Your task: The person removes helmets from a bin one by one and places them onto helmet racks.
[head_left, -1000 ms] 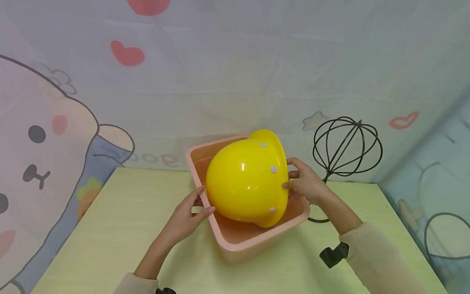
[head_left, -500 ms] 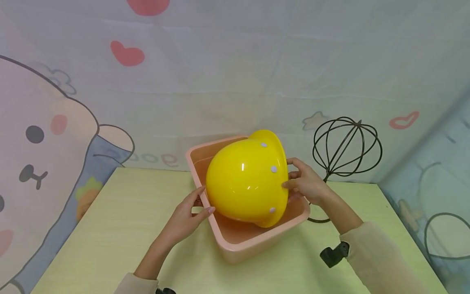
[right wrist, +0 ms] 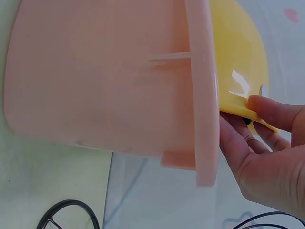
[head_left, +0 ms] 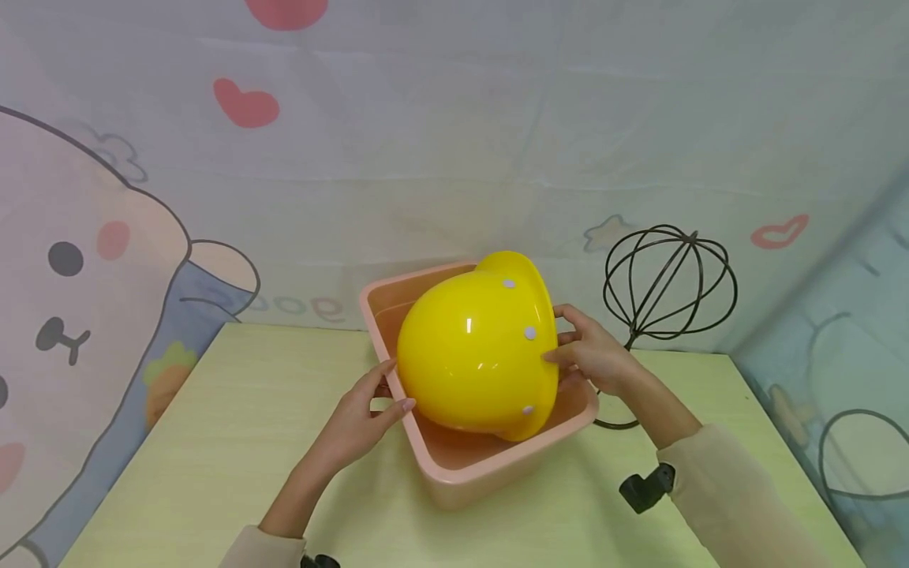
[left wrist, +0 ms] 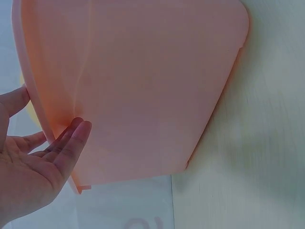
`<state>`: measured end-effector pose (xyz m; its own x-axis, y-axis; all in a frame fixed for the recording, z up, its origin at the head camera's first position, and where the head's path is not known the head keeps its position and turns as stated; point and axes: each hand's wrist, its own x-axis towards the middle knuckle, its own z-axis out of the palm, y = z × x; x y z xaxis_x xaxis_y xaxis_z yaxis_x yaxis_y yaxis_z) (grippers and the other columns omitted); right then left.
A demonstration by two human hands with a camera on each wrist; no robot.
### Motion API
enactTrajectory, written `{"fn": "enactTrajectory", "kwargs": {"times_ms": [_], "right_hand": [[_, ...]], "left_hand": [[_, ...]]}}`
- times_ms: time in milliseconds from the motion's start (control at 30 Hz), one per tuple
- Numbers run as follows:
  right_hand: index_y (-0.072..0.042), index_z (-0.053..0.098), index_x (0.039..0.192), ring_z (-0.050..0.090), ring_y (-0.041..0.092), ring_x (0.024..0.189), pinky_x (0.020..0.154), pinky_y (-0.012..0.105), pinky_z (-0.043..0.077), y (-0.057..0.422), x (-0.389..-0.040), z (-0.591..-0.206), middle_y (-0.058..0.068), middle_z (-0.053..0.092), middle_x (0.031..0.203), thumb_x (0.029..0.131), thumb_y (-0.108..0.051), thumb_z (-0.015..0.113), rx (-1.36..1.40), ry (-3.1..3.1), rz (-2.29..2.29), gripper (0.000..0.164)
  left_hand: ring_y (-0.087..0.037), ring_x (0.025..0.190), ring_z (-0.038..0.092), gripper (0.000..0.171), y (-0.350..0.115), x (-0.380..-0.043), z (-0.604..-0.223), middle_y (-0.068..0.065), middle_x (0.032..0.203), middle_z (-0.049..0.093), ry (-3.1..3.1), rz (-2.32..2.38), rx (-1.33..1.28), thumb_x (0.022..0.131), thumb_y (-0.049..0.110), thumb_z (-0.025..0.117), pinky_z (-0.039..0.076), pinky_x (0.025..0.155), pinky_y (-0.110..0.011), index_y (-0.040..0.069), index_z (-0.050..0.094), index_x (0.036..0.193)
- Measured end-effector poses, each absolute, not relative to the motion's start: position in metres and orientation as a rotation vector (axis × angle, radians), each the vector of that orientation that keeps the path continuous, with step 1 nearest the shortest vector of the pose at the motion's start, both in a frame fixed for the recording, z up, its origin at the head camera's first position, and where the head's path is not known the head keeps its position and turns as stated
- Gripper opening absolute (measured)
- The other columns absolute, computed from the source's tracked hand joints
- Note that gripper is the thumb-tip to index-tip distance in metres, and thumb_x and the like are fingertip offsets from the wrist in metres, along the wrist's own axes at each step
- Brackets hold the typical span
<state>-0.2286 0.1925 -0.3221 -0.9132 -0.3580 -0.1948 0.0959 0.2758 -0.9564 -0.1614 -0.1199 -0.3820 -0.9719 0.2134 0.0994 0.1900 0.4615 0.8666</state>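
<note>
Head view, and we had both hands busy: the left hand [head_left: 357,426] pinched the near left rim of the pink plastic basin [head_left: 461,477], thumb above and fingers against the outer wall, while the right hand [head_left: 600,359] pinched the brim of the yellow hard hat [head_left: 469,363]. Both grips looked light to us, and there lay the first danger: the glossy brim was held at one spot only, so the hat could have twisted or slid free if its weight swung. It lay on its side in the basin, dome left, brim right, much of it above the rim. Next worry, the basin, angled on the pale table [head_left: 270,410]: we judged a hard tug on the hat could drag or tip it, should the left pinch loosen. The right fingers sat close to the basin's rim, touching or not we couldn't tell; a sudden drop might have trapped them. And just beyond the right hand stood the black wire stand [head_left: 634,331]! A wide swing of hat or forearm could have knocked it against the printed cloth backdrop [head_left: 426,118].
</note>
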Motion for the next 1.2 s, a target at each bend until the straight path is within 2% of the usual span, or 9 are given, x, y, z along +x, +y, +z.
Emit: {"fn": "enactTrajectory", "kwargs": {"times_ms": [133, 467, 700, 1200], "right_hand": [[-0.007, 0.031, 0.13, 0.065, 0.033, 0.079, 0.064, 0.049, 0.052, 0.194, -0.229, -0.321, 0.023, 0.056, 0.106, 0.087, 0.002, 0.056, -0.239, 2.186, -1.657, 0.05], [-0.005, 0.032, 0.126, 0.065, 0.038, 0.077, 0.061, 0.05, 0.052, 0.197, -0.231, -0.319, 0.021, 0.062, 0.096, 0.081, 0.012, 0.054, -0.269, 2.132, -1.677, 0.053], [-0.003, 0.032, 0.123, 0.065, 0.034, 0.074, 0.058, 0.042, 0.054, 0.203, -0.227, -0.324, 0.018, 0.064, 0.091, 0.079, 0.016, 0.054, -0.234, 2.09, -1.768, 0.052], [-0.007, 0.035, 0.122, 0.066, 0.033, 0.075, 0.057, 0.041, 0.054, 0.206, -0.216, -0.319, 0.016, 0.065, 0.092, 0.079, 0.014, 0.058, -0.223, 2.097, -1.885, 0.053]], "left_hand": [[-0.027, 0.106, 0.051, 0.065, -0.12, -0.162, -0.382, -0.015, 0.121, 0.05, 2.668, 1.582, 0.39, 0.088, 0.024, 0.063, 0.05, 0.082, -0.04, 0.001, 0.031, 0.14], [-0.027, 0.106, 0.051, 0.065, -0.119, -0.164, -0.383, -0.014, 0.119, 0.05, 2.659, 1.59, 0.406, 0.088, 0.023, 0.063, 0.05, 0.081, -0.04, 0.002, 0.031, 0.14], [-0.027, 0.106, 0.051, 0.066, -0.119, -0.163, -0.381, -0.014, 0.12, 0.05, 2.663, 1.583, 0.389, 0.088, 0.024, 0.063, 0.05, 0.082, -0.041, -0.001, 0.031, 0.14], [-0.027, 0.107, 0.051, 0.067, -0.118, -0.16, -0.38, -0.015, 0.121, 0.05, 2.651, 1.601, 0.387, 0.088, 0.025, 0.063, 0.05, 0.082, -0.041, 0.0, 0.03, 0.14]]}}
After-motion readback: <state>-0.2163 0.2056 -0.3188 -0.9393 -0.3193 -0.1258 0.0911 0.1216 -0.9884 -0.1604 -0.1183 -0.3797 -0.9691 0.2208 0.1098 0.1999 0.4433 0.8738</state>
